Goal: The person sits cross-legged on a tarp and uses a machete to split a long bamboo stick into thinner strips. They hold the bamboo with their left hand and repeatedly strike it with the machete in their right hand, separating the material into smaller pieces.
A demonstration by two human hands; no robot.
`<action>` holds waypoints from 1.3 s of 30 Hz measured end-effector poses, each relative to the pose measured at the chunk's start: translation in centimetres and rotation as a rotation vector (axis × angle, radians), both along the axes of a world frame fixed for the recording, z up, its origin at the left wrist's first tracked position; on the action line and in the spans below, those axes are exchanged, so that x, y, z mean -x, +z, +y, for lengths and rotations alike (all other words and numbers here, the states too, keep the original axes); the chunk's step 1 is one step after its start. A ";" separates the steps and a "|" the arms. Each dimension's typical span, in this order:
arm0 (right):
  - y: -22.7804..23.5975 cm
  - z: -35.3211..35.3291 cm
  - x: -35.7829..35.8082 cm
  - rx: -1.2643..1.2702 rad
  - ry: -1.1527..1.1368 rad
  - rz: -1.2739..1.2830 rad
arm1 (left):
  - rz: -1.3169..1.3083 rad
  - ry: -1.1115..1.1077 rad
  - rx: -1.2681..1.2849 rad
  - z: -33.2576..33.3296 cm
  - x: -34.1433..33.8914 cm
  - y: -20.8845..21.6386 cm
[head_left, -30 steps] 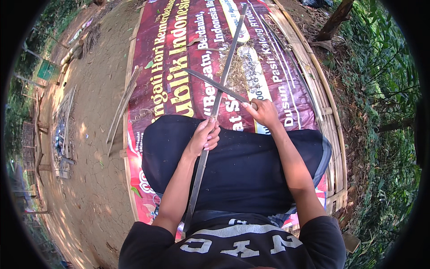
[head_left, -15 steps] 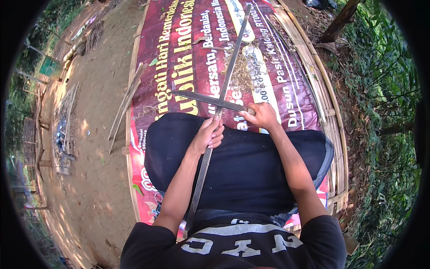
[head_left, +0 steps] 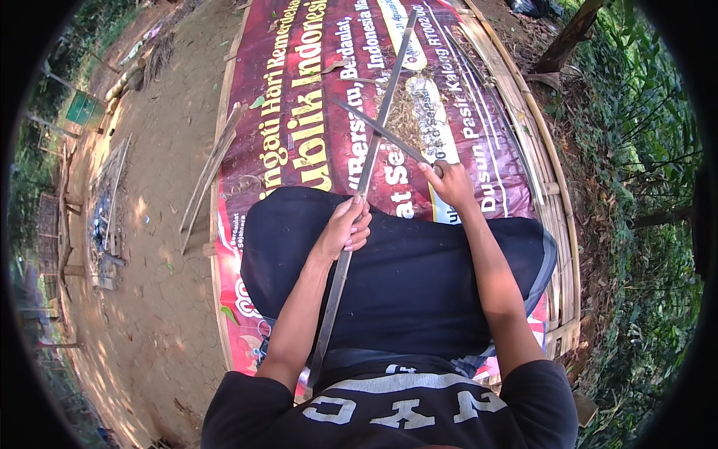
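My left hand (head_left: pixel 347 228) is wrapped around a long, narrow bamboo strip (head_left: pixel 376 146), which runs from my lap up and away over the banner. The strip's near end lies against my shirt. In my right hand (head_left: pixel 451 184) is the handle of a machete (head_left: pixel 397 141). Its dark blade points up and left and crosses the strip at an angle, well beyond my left hand. Whether the edge bites into the strip cannot be made out. Curly pale shavings (head_left: pixel 407 112) lie beyond the blade.
I sit on a bamboo platform (head_left: pixel 550 161) covered by a maroon printed banner (head_left: pixel 288 97). Split bamboo pieces (head_left: pixel 212 168) rest over its left edge. Bare earth (head_left: pixel 161 224) lies to the left, green plants (head_left: pixel 647 142) and a tree trunk (head_left: pixel 566 45) to the right.
My right hand has moved forward and slightly right, carrying the machete blade farther up along the bamboo strip and tilting it more steeply. My left hand and the strip have stayed nearly still.
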State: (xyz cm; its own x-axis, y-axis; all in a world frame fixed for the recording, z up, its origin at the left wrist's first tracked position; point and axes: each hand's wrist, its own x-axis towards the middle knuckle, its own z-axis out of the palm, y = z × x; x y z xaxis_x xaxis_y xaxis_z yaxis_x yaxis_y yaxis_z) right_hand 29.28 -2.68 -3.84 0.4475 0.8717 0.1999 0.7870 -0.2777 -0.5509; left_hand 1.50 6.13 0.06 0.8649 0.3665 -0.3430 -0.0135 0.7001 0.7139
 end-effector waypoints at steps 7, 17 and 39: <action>0.1 -0.9 2.2 -0.044 0.047 0.178 | -0.136 -0.064 0.157 0.6 -1.1 -0.3; 1.1 0.2 3.6 -0.022 0.157 -0.147 | -0.043 0.092 0.048 0.2 -0.4 -2.2; 0.6 -0.1 4.5 -0.130 0.340 -0.112 | -0.137 -0.077 0.430 0.4 -1.9 -2.6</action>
State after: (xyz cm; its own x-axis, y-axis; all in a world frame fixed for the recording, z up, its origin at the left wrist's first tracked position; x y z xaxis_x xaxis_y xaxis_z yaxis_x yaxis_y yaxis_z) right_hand 24.74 -2.76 -3.29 0.1066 0.9306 0.3501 0.8795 0.0759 -0.4698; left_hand 3.43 6.55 -2.50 0.9320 0.1483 -0.3307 -0.0235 0.9353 0.3532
